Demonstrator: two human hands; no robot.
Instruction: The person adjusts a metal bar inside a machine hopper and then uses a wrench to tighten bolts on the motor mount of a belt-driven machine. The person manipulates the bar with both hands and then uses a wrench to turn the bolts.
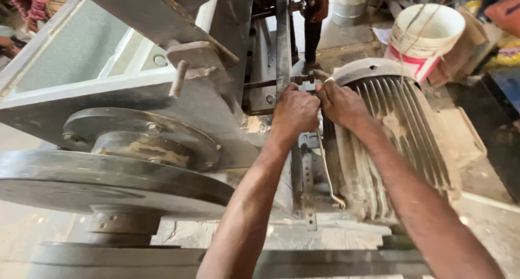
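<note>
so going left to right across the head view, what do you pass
big round pulley wheel → threaded bolt → left hand → right hand → ribbed motor → white bucket

— From my feed, any packages, labels, signs or screens?

— No signs and no screens that I can see. At the upper right stands a round white bucket (424, 38) with a red band on its lower wall, open at the top. Just beside it, to its right, leans a brown cardboard piece (465, 49). In the far right corner I see colourful sacks or bags (506, 19), orange and yellow, too blurred to tell more.

— Any labels on the machine?

— None that I can make out.
</note>
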